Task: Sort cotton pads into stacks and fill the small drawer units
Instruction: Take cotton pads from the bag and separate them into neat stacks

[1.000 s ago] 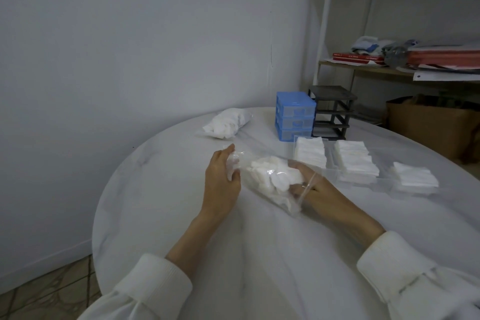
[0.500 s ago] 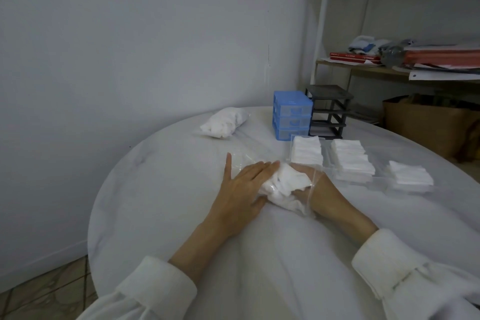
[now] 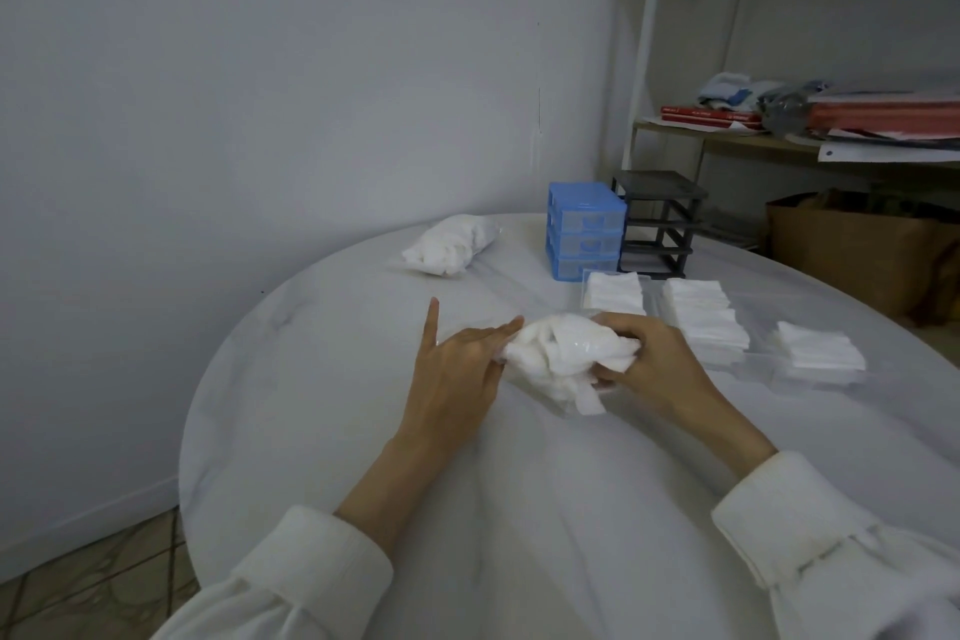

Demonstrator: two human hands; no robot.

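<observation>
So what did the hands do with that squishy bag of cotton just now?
The left hand let go of the bag's end and now lies flat with straight fingers against the bag of cotton pads. The right hand came up on top and grips the bag, which sank closer to the table. The second bag, pad stacks and blue drawer unit stayed put.

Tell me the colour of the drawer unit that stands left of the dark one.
Blue, with paler see-through drawer fronts; the drawer unit shows best in the head view.
</observation>
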